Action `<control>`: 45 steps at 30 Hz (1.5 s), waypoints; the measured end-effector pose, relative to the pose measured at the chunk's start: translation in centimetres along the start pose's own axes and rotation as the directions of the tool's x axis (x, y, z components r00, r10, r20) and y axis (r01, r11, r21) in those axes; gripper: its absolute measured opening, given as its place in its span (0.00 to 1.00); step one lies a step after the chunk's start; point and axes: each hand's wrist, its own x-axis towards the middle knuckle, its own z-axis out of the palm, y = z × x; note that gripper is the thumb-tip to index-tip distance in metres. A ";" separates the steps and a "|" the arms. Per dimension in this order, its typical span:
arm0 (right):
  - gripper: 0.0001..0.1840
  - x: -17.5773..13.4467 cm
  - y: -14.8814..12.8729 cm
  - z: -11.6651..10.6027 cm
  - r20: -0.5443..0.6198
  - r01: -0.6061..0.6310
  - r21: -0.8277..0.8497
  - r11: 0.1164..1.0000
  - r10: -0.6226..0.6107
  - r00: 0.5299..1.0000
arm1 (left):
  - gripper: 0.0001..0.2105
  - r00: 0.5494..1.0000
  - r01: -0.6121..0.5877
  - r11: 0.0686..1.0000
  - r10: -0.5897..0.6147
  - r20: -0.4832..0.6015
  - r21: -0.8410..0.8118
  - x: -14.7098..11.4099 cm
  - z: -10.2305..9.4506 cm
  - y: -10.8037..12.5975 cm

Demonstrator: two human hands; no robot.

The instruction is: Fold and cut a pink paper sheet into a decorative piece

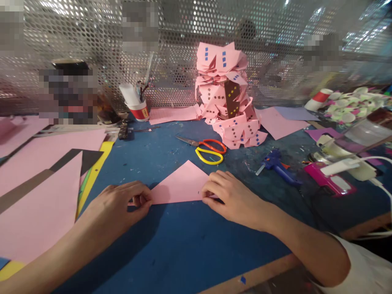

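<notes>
A pink sheet of paper (182,183), folded into a triangle, lies on the blue tabletop (180,245) with its peak pointing away from me. My left hand (124,202) pinches its left corner between thumb and fingers. At the opposite corner my right hand (229,196) is closed on the paper, its fingertips curled over the edge. Just beyond the peak rest scissors (210,152) with one red and one yellow handle loop, blades pointing left. A blue glue gun (277,165) lies to the right, past my right hand.
A tall stack of folded pink pieces (226,94) with small coloured squares stands at the back. Large pink sheets (36,220) cover the left side. A paper cup (139,110) holds tools. A pink device (330,179) with a white cable lies at right, near white-green pieces (352,106).
</notes>
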 end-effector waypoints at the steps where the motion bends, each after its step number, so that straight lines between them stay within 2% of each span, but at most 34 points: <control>1: 0.02 0.0 0.0 0.0 0.000 0.001 0.001 1.000 -0.001 1.000 | 0.09 1.000 0.004 1.000 -0.004 -0.001 0.000 -0.1 -0.1 -0.1; 7: 0.03 0.0 0.0 0.0 0.002 0.001 0.013 1.000 -0.001 1.000 | 0.08 0.997 0.081 0.997 -0.081 -0.008 0.020 -0.8 -0.3 -1.4; 15: 0.04 0.1 0.0 0.1 0.004 -0.004 0.015 1.000 0.004 1.000 | 0.09 0.997 0.082 0.997 -0.082 -0.015 0.001 -1.0 -0.3 -2.6; 19: 0.04 0.0 -0.1 0.1 0.005 -0.007 0.008 1.000 0.007 1.000 | 0.08 0.997 0.006 1.000 -0.005 -0.075 0.017 -1.2 -0.2 -1.6; 24: 0.02 0.0 0.0 0.1 0.009 -0.004 0.023 1.000 0.004 1.000 | 0.09 0.962 -0.235 0.971 0.225 -0.152 -0.051 -1.4 0.9 -0.5; 26: 0.03 0.0 0.0 0.1 0.011 -0.005 0.024 1.000 0.005 1.000 | 0.09 0.947 -0.284 0.956 0.267 -0.177 -0.079 -1.2 1.4 -0.6; 33: 0.04 0.1 0.1 0.3 -0.007 0.009 0.009 1.000 -0.009 1.000 | 0.08 0.930 -0.327 0.942 0.305 -0.204 -0.082 -0.7 1.9 -1.0; 39: 0.06 0.1 0.1 0.3 -0.014 0.034 -0.035 0.999 -0.035 0.999 | 0.05 0.883 -0.399 0.917 0.392 -0.259 0.027 -0.6 2.2 -1.0; 45: 0.09 0.2 0.1 0.2 -0.015 0.059 -0.062 0.996 -0.060 0.998 | 0.06 0.884 -0.391 0.919 0.389 -0.261 0.045 -0.6 2.3 -1.0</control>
